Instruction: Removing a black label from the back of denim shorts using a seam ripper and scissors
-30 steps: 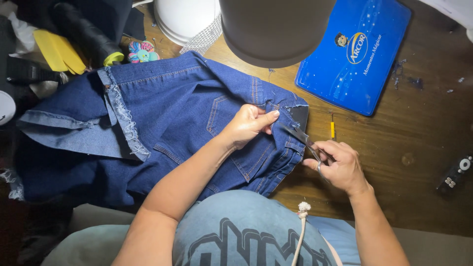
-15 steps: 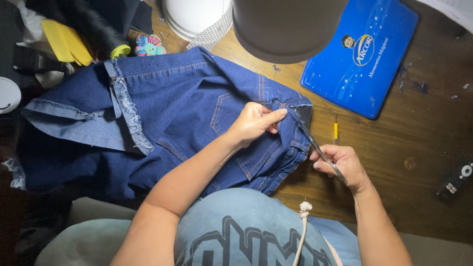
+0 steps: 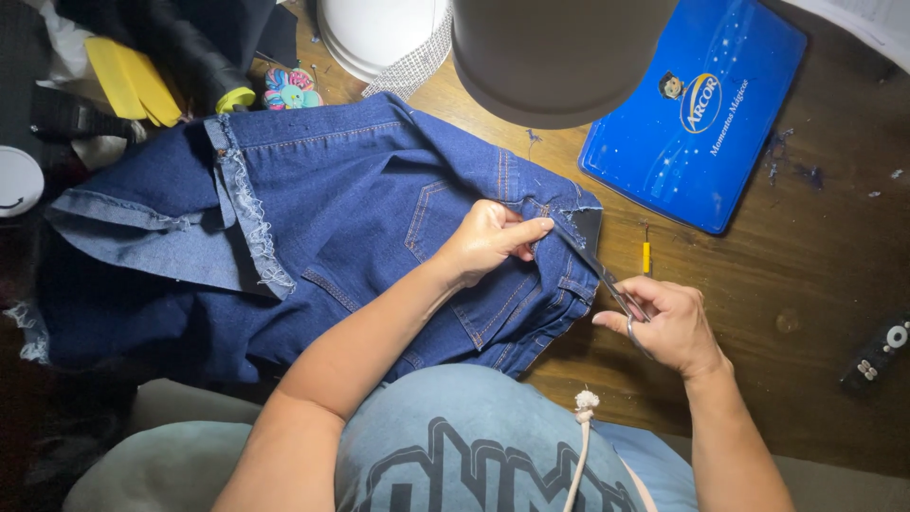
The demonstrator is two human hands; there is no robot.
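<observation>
One wooden table (image 3: 815,313) carries everything, and the largest thing on it is one pair of dark blue jeans (image 3: 313,237), spread over the left half with one frayed raw edge turned up near its middle. At the far edge stands one grey round lamp shade (image 3: 559,57), and beside it, toward the far right corner, lies one flat blue tin (image 3: 701,123). Two hands work at the right end of the jeans — the left hand (image 3: 488,242) is clenched on a fold of denim near the waistband, pinching it between thumb and fingers. The right hand (image 3: 668,322) grasps one pair of scissors (image 3: 597,270), fingers through the loops; the blades point up into the cloth edge. One small yellow tool (image 3: 646,256) lies just beside the scissors, and one black remote (image 3: 877,353) lies at the right edge.
</observation>
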